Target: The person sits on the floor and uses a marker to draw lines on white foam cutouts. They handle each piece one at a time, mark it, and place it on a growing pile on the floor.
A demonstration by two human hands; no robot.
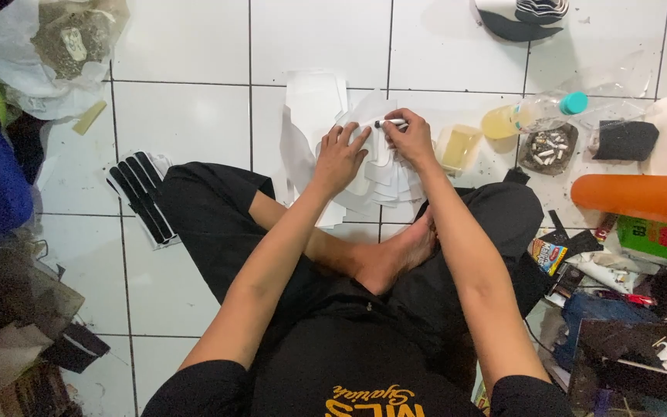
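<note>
Left hand [339, 158] lies flat, fingers spread, pressing on the stack of white cut paper pieces [314, 116] on the tile floor [187, 116], just beyond the crossed legs. Right hand [409, 137] is closed around a pen [390, 123], its tip at the stack's far edge. To the right: yellow container [458, 146], plastic bottle [530, 114], ashtray [548, 149]. To the left: black strips [142, 193].

We see an ashtray [548, 147] beside a teal-capped bottle [530, 114]. Orange cylinder [634, 198] at right. Black strips [142, 194] lie left.
</note>
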